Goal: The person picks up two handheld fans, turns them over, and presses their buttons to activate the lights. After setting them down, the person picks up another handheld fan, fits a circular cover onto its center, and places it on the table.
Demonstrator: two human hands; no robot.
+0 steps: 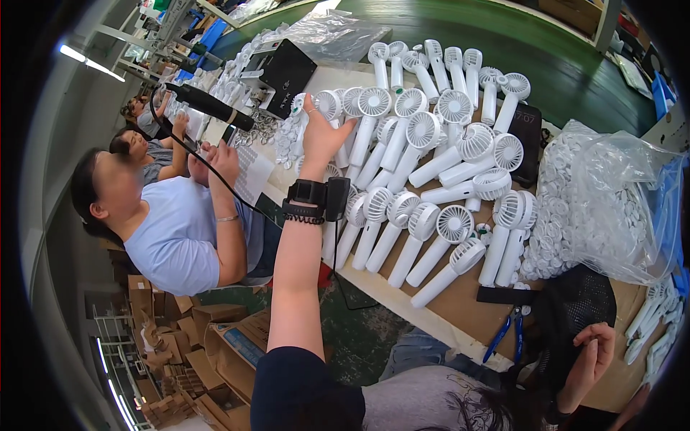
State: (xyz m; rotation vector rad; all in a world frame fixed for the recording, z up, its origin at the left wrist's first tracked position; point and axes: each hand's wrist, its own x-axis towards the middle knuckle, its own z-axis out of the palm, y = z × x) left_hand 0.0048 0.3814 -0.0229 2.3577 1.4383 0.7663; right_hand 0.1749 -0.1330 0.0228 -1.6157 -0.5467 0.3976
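Observation:
My left hand [325, 142] reaches to the far left of the many white handheld fans [454, 224], its thumb spread from the fingers. Beside its fingertips are fan heads [328, 105]; whether it touches one I cannot tell. My right hand [591, 363] is at the near right, its fingertips drawn together. Anything between them is too small to make out. Just left of that hand lies a black mesh cloth item [578, 305]. Blue-handled pliers [509, 335] rest near the table's front edge, close to a black bar [507, 295].
A clear plastic bag [611, 208] of small white round parts stands at the right, with white handle pieces [655, 312] nearer. Behind the fans runs a green belt [460, 32]. At left sit a black box [287, 77], a hanging black tool [208, 106] and a co-worker [180, 241].

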